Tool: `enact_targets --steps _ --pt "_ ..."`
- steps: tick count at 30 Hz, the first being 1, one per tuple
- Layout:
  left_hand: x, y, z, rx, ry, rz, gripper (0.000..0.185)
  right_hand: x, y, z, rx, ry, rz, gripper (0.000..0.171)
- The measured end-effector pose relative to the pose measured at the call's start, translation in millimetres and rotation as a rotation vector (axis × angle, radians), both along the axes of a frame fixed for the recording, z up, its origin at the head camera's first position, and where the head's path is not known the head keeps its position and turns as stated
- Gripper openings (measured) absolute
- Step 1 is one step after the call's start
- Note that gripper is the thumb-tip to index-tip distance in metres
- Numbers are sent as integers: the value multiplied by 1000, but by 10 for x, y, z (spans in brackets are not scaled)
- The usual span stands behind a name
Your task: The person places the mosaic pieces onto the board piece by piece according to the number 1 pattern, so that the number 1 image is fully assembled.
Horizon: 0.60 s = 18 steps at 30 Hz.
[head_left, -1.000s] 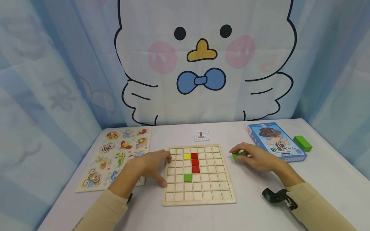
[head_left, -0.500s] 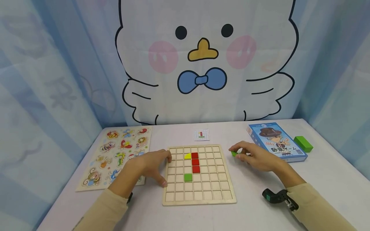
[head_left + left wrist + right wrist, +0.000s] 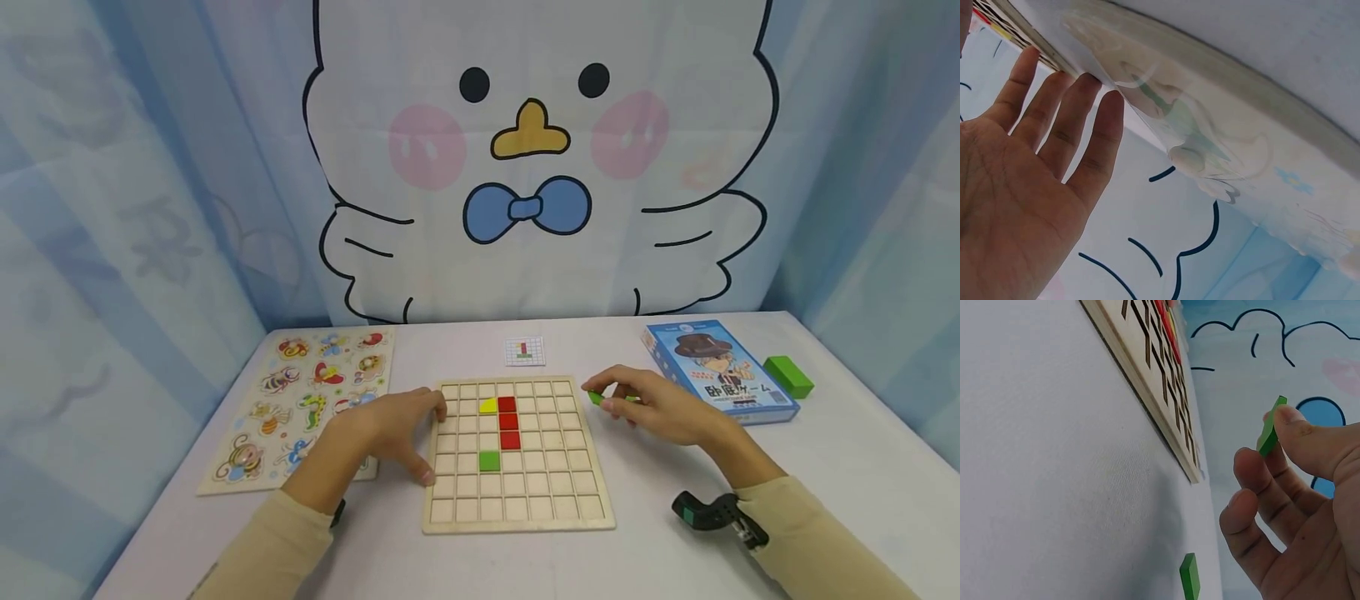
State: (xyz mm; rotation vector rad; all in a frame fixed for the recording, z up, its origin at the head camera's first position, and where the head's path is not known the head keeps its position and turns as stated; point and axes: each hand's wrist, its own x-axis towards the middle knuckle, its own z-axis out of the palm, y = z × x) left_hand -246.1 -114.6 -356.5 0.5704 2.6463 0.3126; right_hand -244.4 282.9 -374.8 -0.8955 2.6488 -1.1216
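I see the wooden grid board (image 3: 517,454) lying flat on the white table (image 3: 825,467), and I take it as the landmark for everything else. My right hand (image 3: 663,408) hovers just off the board's right edge near its far corner, thumb and fingertips pinching a small green tile (image 3: 596,397); the right wrist view shows this tile (image 3: 1270,427) held edge-on, clear of the table. A second green tile (image 3: 1189,577) lies on the table below that hand, though I cannot tell its exact shape from so steep an angle. My left hand (image 3: 397,429) rests at the board's left edge with fingers spread and fairly straight, holding nothing; the left wrist view shows the palm (image 3: 1022,194) flat and the fingertips at the rim. On the board, three red tiles (image 3: 507,422) form a short column near its middle, a yellow tile (image 3: 487,406) touches the topmost red one on its left, and a green square tile (image 3: 489,460) sits below the yellow one. Beyond the board's far edge lies a small pattern card (image 3: 524,351). To the board's left lies an animal peg puzzle (image 3: 300,400); to its right, a blue game box (image 3: 720,371) and, further right, a green block (image 3: 788,376).
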Motion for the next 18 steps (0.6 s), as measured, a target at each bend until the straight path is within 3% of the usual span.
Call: enact_targets --steps 11,18 --pt "0 -3 -11 4 2 8 73 -21 -156 27 -67 -62 39 31" --pt "-15 -5 -13 8 -8 1 73 -42 -230 42 -91 -49 66 29"
